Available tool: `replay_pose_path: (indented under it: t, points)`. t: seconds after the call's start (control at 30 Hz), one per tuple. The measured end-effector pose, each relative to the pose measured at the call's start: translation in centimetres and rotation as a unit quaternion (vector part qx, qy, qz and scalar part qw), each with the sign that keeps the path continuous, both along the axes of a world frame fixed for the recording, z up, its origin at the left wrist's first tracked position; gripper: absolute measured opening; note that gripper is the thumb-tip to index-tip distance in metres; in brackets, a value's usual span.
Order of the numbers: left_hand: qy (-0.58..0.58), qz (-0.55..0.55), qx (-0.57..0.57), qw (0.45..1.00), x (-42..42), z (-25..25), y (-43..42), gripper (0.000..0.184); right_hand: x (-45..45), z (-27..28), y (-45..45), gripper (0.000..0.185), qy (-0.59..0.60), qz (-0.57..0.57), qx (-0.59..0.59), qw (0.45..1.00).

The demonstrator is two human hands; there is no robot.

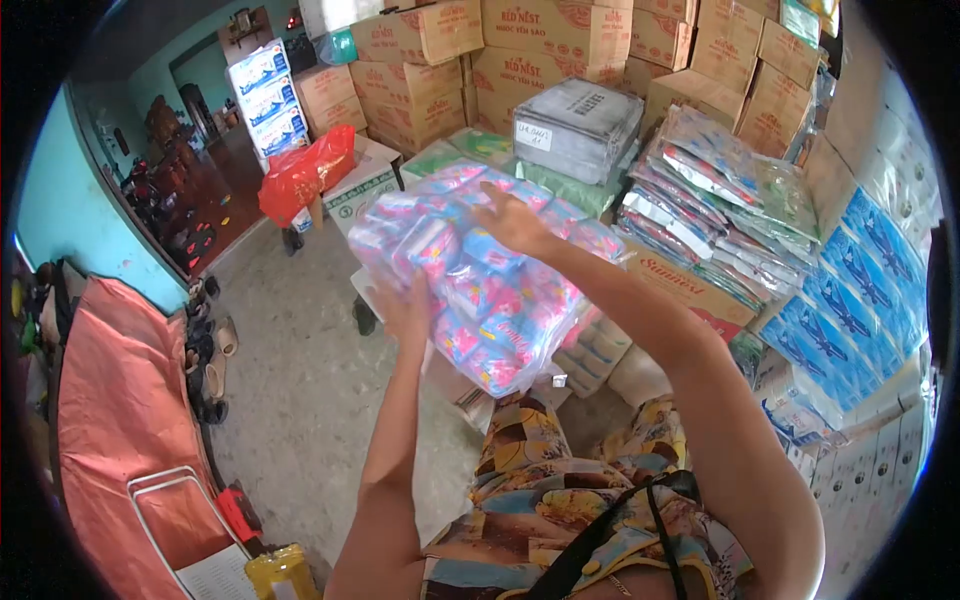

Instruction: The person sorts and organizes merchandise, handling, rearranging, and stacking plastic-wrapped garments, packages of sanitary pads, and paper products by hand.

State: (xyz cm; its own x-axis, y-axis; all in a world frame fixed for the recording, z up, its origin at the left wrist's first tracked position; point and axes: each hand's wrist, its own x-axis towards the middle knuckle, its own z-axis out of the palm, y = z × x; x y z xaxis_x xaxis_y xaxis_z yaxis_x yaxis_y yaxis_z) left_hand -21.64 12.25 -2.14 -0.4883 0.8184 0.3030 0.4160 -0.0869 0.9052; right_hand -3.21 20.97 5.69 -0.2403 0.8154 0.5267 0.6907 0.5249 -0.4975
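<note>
A large clear plastic bag (pixel 480 300) packed with several pink and blue packets lies in front of me. My right hand (pixel 512 222) rests on top of it, fingers stretched out and thumb apart. Against the bag's near left side is my left hand (pixel 402 310), its fingers extended and slightly blurred. Neither hand is visibly closed round the plastic. What the bag rests on is mostly hidden beneath it.
Brown cartons (pixel 420 100) are stacked along the back. A grey wrapped box (pixel 578 125) and a pile of plastic-wrapped packs (pixel 710 200) stand beyond the bag. Blue packs (pixel 850 300) rise at right. A red bag (pixel 310 175) and shoes (pixel 215 375) are at left.
</note>
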Motion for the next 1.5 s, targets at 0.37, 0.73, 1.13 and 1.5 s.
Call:
replay_pose_path:
  t: [0.37,0.73,1.13,1.5]
  points:
    - [-0.080,-0.251,-0.003,0.965,2.2,16.3,4.6,0.078,19.8,6.5,-2.5,0.055,0.474,-0.008,-0.389,0.790]
    - [-0.120,-0.325,-0.238,0.907,8.0,18.2,22.8,0.103,19.2,5.4,3.6,0.058,0.418,-0.045,-0.312,0.852]
    - [-0.135,-0.283,-0.232,0.921,13.4,14.3,29.4,0.107,16.6,1.2,9.1,0.065,0.506,-0.198,-0.164,0.823]
    - [-0.122,-0.337,-0.228,0.905,14.6,13.2,29.1,0.113,15.5,0.5,7.9,0.078,0.558,-0.120,-0.189,0.799]
